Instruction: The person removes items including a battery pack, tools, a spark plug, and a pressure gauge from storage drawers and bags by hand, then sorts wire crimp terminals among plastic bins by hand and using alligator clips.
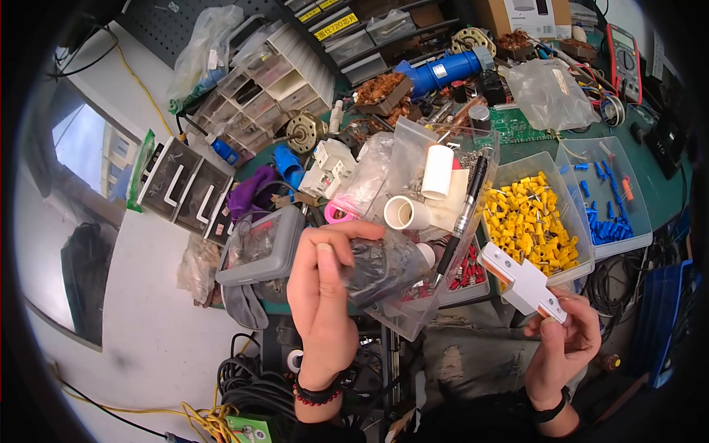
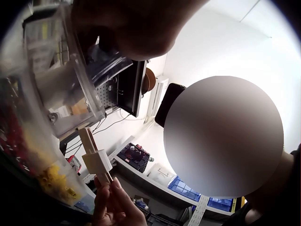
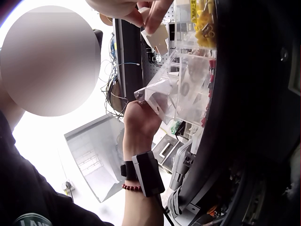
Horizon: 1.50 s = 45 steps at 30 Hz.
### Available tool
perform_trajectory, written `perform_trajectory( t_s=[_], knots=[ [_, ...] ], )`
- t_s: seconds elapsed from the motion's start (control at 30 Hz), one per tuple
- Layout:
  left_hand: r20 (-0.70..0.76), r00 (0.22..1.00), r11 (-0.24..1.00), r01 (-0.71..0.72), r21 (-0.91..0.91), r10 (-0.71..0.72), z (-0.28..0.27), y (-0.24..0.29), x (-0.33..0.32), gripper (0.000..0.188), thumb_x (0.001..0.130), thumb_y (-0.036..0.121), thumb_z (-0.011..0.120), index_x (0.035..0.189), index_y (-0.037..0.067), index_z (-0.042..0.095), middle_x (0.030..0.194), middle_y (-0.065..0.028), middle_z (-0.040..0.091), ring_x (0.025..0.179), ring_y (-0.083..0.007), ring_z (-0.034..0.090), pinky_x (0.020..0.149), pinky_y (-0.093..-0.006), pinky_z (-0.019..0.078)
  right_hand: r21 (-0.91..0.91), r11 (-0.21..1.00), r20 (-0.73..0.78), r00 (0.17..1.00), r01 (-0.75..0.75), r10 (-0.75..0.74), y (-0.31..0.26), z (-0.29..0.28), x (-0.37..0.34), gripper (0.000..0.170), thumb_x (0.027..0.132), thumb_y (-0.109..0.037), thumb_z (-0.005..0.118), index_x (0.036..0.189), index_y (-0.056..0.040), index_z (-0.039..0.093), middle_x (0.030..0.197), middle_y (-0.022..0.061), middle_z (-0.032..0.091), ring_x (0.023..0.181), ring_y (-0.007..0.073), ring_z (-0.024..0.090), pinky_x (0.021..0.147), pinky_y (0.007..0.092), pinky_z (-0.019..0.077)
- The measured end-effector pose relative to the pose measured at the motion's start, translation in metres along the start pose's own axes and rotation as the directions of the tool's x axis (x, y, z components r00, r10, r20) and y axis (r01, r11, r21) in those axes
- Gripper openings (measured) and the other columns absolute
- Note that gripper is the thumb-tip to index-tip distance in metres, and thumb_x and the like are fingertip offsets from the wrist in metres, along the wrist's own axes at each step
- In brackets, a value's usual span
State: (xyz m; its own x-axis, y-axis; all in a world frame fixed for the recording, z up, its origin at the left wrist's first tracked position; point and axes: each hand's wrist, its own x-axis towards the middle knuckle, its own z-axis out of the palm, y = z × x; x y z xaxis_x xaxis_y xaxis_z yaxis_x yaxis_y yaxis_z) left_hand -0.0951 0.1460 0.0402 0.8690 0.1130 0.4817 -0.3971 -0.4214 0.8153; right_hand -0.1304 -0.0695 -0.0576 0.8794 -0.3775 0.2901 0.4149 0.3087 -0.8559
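Note:
My left hand (image 1: pixel 325 295) pinches a crinkled clear plastic bag (image 1: pixel 380 269) that looks dark in the head view, over the front of a clear plastic box (image 1: pixel 402 325). Its fingertips are partly hidden behind the bag. To the right, my right hand (image 1: pixel 565 343) holds a white plastic connector (image 1: pixel 523 280) by one end, between thumb and fingers. The connector has a wide middle, narrow ends with small screws and copper-coloured strips along its edge. In the left wrist view the connector (image 2: pixel 97 160) points upward from the fingertips.
The box holds white tube pieces (image 1: pixel 438 171) and a black pen (image 1: pixel 469 210). Bins of yellow terminals (image 1: pixel 532 221) and blue terminals (image 1: pixel 609 214) stand to the right. A grey case (image 1: pixel 258 277) lies left; drawers (image 1: pixel 185 181), motors and a multimeter (image 1: pixel 625 63) crowd the bench.

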Motion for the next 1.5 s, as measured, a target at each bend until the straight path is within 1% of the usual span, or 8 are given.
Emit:
perform_trajectory(
  t_s=[0.2, 0.4, 0.5, 0.67, 0.97, 1.07, 1.23, 1.5],
  knots=[
    [0.009, 0.999, 0.968, -0.043, -0.246, 0.047, -0.005, -0.001, 0.002, 0.028, 0.105, 0.022, 0.026, 0.089, 0.004, 0.04, 0.11, -0.0242, 0.061, 0.097, -0.0192, 0.055, 0.093, -0.0307, 0.0397, -0.001, 1.0, 0.0, 1.0, 0.002, -0.002, 0.002, -0.001, 0.0, 0.029, 0.084, -0.013, 0.069, 0.108, -0.0007, 0.057, 0.109, 0.0168, 0.06, 0.069, 0.0136, 0.06, 0.054, 0.0219, 0.0509],
    [-0.002, 1.0, 0.96, 0.007, -0.28, -0.008, -0.009, -0.005, 0.001, 0.022, 0.101, 0.022, 0.034, 0.097, 0.002, 0.042, 0.115, -0.0229, 0.059, 0.108, -0.0205, 0.054, 0.099, -0.0348, 0.0376, -0.024, 0.999, -0.019, 0.999, 0.026, -0.026, 0.008, -0.006, -0.001, 0.028, 0.085, -0.012, 0.068, 0.107, -0.0004, 0.057, 0.109, 0.0166, 0.06, 0.069, 0.0131, 0.061, 0.054, 0.0217, 0.0512],
    [0.029, 1.0, 0.882, 0.018, -0.47, -0.005, -0.006, -0.004, 0.002, 0.022, 0.093, 0.013, 0.042, 0.109, -0.001, 0.045, 0.122, -0.0206, 0.056, 0.113, -0.0217, 0.052, 0.102, -0.0358, 0.035, -0.026, 0.999, -0.023, 1.0, 0.02, -0.02, 0.007, -0.006, -0.002, 0.028, 0.085, -0.012, 0.068, 0.107, -0.0004, 0.057, 0.11, 0.0167, 0.06, 0.069, 0.0132, 0.061, 0.055, 0.0216, 0.0514],
    [0.057, 0.988, 0.989, -0.144, 0.027, 0.142, -0.008, 0.0, 0.002, 0.037, 0.074, -0.012, 0.053, 0.111, -0.008, 0.058, 0.119, -0.0166, 0.056, 0.109, -0.0218, 0.057, 0.097, -0.0329, 0.0435, -0.019, 1.0, -0.017, 1.0, 0.013, -0.014, 0.003, -0.004, -0.001, 0.028, 0.085, -0.011, 0.068, 0.107, -0.0004, 0.057, 0.109, 0.0168, 0.06, 0.069, 0.0131, 0.061, 0.054, 0.0217, 0.0513],
    [-0.228, 0.926, 0.953, -0.281, 0.117, 0.301, 0.01, 0.001, -0.005, 0.059, 0.069, -0.01, 0.078, 0.122, -0.008, 0.051, 0.107, -0.0187, 0.064, 0.098, -0.0224, 0.065, 0.09, -0.0317, 0.0525, -0.011, 1.0, -0.018, 1.0, 0.017, -0.018, 0.003, -0.003, -0.001, 0.028, 0.085, -0.012, 0.068, 0.107, 0.0002, 0.057, 0.108, 0.0171, 0.061, 0.068, 0.0131, 0.06, 0.054, 0.0217, 0.0509],
    [-0.132, 0.892, 0.89, -0.398, 0.224, 0.432, 0.006, -0.006, -0.005, 0.058, 0.068, -0.01, 0.077, 0.12, -0.009, 0.052, 0.108, -0.0187, 0.064, 0.098, -0.0229, 0.065, 0.088, -0.0325, 0.0533, -0.008, 1.0, -0.008, 1.0, 0.008, -0.008, 0.002, -0.003, 0.0, 0.028, 0.085, -0.012, 0.068, 0.107, 0.0002, 0.057, 0.108, 0.0171, 0.061, 0.068, 0.0131, 0.06, 0.054, 0.0219, 0.0509],
    [-0.117, 0.835, 0.769, -0.429, 0.474, 0.538, 0.008, 0.0, -0.007, 0.035, 0.054, -0.014, 0.074, 0.084, 0.003, 0.075, 0.103, -0.0145, 0.059, 0.094, -0.0247, 0.064, 0.083, -0.032, 0.0551, -0.009, 1.0, -0.011, 1.0, 0.005, -0.005, 0.002, -0.003, -0.001, 0.027, 0.085, -0.012, 0.067, 0.107, 0.0, 0.056, 0.108, 0.0169, 0.061, 0.068, 0.0129, 0.06, 0.054, 0.0219, 0.0508],
    [-0.072, 0.745, 0.676, -0.554, 0.486, 0.663, 0.005, -0.009, -0.013, 0.034, 0.053, -0.013, 0.076, 0.083, 0.003, 0.073, 0.106, -0.0148, 0.057, 0.095, -0.0282, 0.065, 0.082, -0.0325, 0.0581, -0.011, 1.0, -0.003, 1.0, 0.003, -0.003, 0.002, -0.005, -0.001, 0.028, 0.085, -0.011, 0.067, 0.108, 0.0, 0.056, 0.11, 0.0172, 0.06, 0.069, 0.013, 0.06, 0.054, 0.0218, 0.0505]
  ],
)
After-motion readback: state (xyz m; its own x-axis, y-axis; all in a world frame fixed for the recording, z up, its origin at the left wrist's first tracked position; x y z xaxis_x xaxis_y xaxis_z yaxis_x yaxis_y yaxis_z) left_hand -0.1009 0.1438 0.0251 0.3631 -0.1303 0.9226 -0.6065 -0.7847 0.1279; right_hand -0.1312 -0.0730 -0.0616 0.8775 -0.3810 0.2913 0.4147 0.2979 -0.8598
